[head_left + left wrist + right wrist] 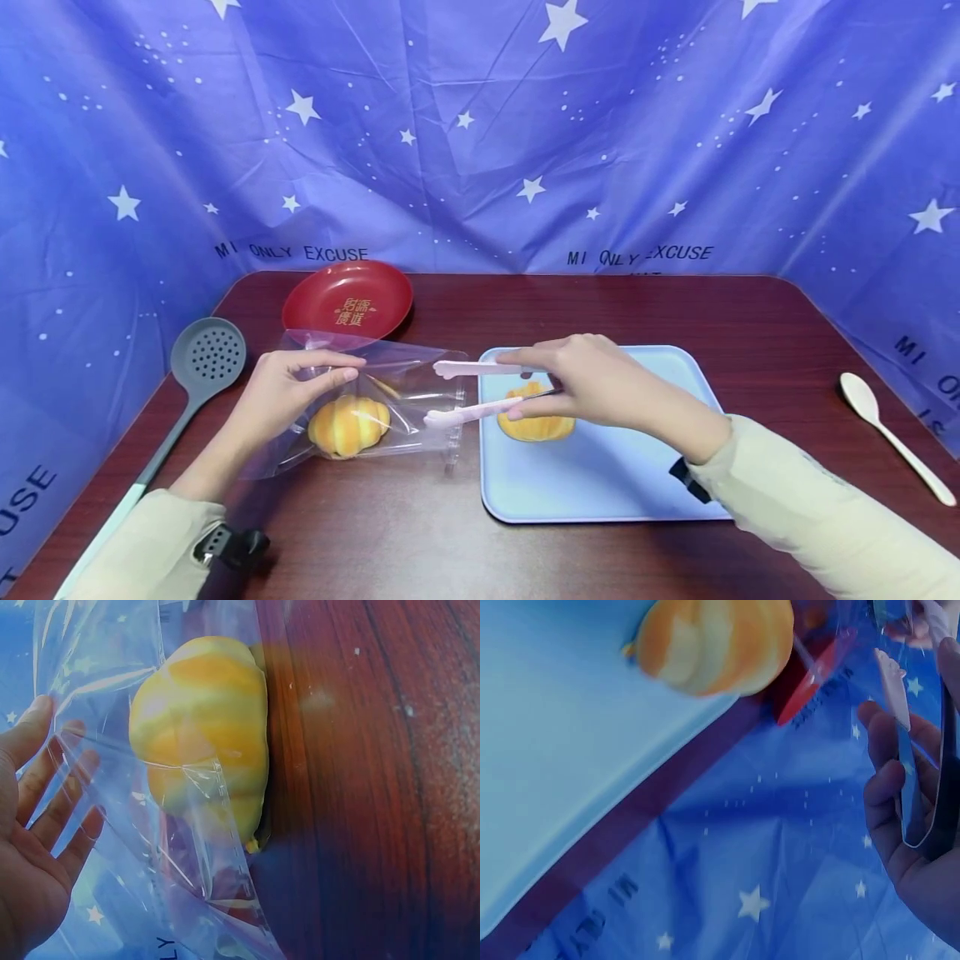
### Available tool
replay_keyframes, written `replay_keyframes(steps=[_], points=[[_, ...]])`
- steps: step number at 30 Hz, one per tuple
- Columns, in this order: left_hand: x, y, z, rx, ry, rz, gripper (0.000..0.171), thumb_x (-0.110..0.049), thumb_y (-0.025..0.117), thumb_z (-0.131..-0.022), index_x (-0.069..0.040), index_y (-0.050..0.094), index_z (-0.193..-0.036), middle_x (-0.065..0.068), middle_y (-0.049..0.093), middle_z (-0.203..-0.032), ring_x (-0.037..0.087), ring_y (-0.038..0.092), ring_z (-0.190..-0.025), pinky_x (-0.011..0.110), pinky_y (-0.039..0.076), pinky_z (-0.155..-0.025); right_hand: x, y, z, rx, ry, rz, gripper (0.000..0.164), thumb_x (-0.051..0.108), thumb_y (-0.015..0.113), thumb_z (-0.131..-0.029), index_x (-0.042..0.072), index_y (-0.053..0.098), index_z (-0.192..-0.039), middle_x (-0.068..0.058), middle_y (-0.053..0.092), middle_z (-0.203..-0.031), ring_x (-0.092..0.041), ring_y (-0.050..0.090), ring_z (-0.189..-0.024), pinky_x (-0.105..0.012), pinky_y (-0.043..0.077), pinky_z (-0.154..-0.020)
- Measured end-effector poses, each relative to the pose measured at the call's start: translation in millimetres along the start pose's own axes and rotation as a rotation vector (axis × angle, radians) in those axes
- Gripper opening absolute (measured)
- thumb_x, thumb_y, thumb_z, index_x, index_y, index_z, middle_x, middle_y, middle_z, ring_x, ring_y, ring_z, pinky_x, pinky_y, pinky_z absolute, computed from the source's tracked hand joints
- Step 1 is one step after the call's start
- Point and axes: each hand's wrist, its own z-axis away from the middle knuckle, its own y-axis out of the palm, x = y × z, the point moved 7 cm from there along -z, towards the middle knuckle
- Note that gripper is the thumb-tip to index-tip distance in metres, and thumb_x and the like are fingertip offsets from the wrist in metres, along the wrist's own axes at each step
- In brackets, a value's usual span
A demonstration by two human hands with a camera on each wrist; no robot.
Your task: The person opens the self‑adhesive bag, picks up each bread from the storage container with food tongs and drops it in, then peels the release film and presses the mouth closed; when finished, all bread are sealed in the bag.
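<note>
My left hand (281, 392) pinches the upper side of a clear plastic bag (423, 387) between thumb and fingers. Inside the bag lies a yellow-and-orange striped bread roll (348, 426), seen large through the film in the left wrist view (210, 727). With my right hand (592, 375) I hold a pair of tongs (468, 412) with pale pink, paw-shaped tips. The tips stand apart with nothing between them, over the bag's right end. Below the right hand, a second striped bread roll (536, 427) sits on a light blue tray (600, 492), partly hidden by the tongs and fingers.
A red plate (347, 296) with gold characters stands behind the bag. At the left edge lies a grey slotted skimmer (208, 354) with a pale handle. A cream spoon (877, 417) lies on the far right of the dark wooden table (405, 533). A starry blue curtain (480, 167) hangs behind.
</note>
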Motion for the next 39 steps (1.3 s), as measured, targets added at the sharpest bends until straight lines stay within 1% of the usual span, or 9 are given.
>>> replay_keyframes(steps=[4, 9, 13, 15, 20, 21, 27, 36, 39], points=[[0.9, -0.2, 0.5, 0.001, 0.000, -0.009, 0.022, -0.026, 0.074, -0.076, -0.027, 0.071, -0.098, -0.012, 0.068, -0.089, 0.005, 0.061, -0.083, 0.020, 0.050, -0.066, -9.3, -12.8, 16.9, 0.008, 0.041, -0.009, 0.056, 0.057, 0.060, -0.077, 0.024, 0.059, -0.122, 0.013, 0.063, -0.099, 0.003, 0.042, -0.051, -0.018, 0.036, -0.047], [1.4, 1.0, 1.2, 0.008, 0.001, 0.032, 0.020, -0.027, 0.073, -0.077, -0.030, 0.071, -0.096, -0.014, 0.067, -0.087, 0.016, 0.063, -0.077, 0.023, 0.051, -0.061, -22.3, -21.5, 37.4, 0.024, 0.086, 0.010, 0.055, 0.056, 0.058, -0.079, 0.026, 0.055, -0.125, 0.015, 0.061, -0.103, 0.004, 0.044, -0.057, -0.019, 0.039, -0.051], [1.9, 1.7, 1.7, 0.007, 0.010, 0.048, 0.020, -0.026, 0.073, -0.077, -0.030, 0.070, -0.096, -0.015, 0.067, -0.085, 0.022, 0.063, -0.074, 0.025, 0.051, -0.059, -36.3, -21.6, 52.2, 0.030, 0.136, 0.021, 0.055, 0.057, 0.057, -0.079, 0.029, 0.054, -0.126, 0.019, 0.059, -0.102, 0.004, 0.045, -0.059, -0.020, 0.039, -0.056], [2.6, 1.8, 2.1, 0.009, 0.008, 0.050, 0.020, -0.026, 0.073, -0.077, -0.030, 0.070, -0.096, -0.015, 0.067, -0.085, 0.022, 0.063, -0.074, 0.026, 0.052, -0.059, -43.5, -20.0, 59.1, 0.038, 0.169, 0.024, 0.055, 0.058, 0.058, -0.078, 0.031, 0.054, -0.125, 0.019, 0.059, -0.097, 0.004, 0.044, -0.058, -0.020, 0.038, -0.055], [4.4, 1.9, 2.1, 0.007, 0.001, 0.050, 0.019, -0.028, 0.073, -0.077, -0.031, 0.070, -0.096, -0.015, 0.067, -0.085, 0.020, 0.064, -0.074, 0.026, 0.052, -0.060, -57.7, -13.8, 75.2, 0.064, 0.230, 0.057, 0.056, 0.061, 0.058, -0.075, 0.032, 0.055, -0.123, 0.016, 0.060, -0.100, 0.004, 0.042, -0.055, -0.021, 0.037, -0.055], [4.4, 1.9, 1.9, 0.005, 0.002, 0.047, 0.019, -0.029, 0.073, -0.077, -0.032, 0.070, -0.096, -0.015, 0.067, -0.085, 0.019, 0.064, -0.075, 0.025, 0.052, -0.060, -59.9, -12.7, 78.0, 0.066, 0.234, 0.067, 0.056, 0.061, 0.058, -0.075, 0.033, 0.056, -0.123, 0.016, 0.060, -0.103, 0.003, 0.043, -0.057, -0.022, 0.037, -0.055], [3.5, 3.2, 1.5, 0.008, 0.001, 0.033, 0.019, -0.028, 0.073, -0.077, -0.032, 0.070, -0.095, -0.016, 0.067, -0.085, 0.012, 0.064, -0.079, 0.023, 0.052, -0.062, -67.9, -8.0, 92.0, 0.058, 0.209, 0.110, 0.055, 0.058, 0.062, -0.074, 0.029, 0.058, -0.121, 0.014, 0.062, -0.103, 0.001, 0.047, -0.065, -0.024, 0.040, -0.057], [1.4, 5.5, 2.6, 0.013, -0.002, 0.021, 0.018, -0.028, 0.072, -0.078, -0.033, 0.070, -0.095, -0.017, 0.067, -0.086, 0.004, 0.062, -0.085, 0.021, 0.051, -0.067, -76.3, 1.3, 100.0, 0.059, 0.184, 0.122, 0.053, 0.054, 0.068, -0.072, 0.027, 0.061, -0.117, 0.019, 0.060, -0.085, 0.002, 0.042, -0.057, -0.021, 0.036, -0.053], [1.4, 5.4, 2.4, 0.010, 0.006, 0.020, 0.018, -0.027, 0.072, -0.077, -0.033, 0.070, -0.095, -0.018, 0.067, -0.086, 0.003, 0.062, -0.085, 0.021, 0.051, -0.067, -79.0, 4.6, 98.5, 0.078, 0.189, 0.104, 0.053, 0.055, 0.066, -0.072, 0.026, 0.062, -0.117, 0.016, 0.061, -0.087, 0.001, 0.042, -0.057, -0.021, 0.036, -0.052]])
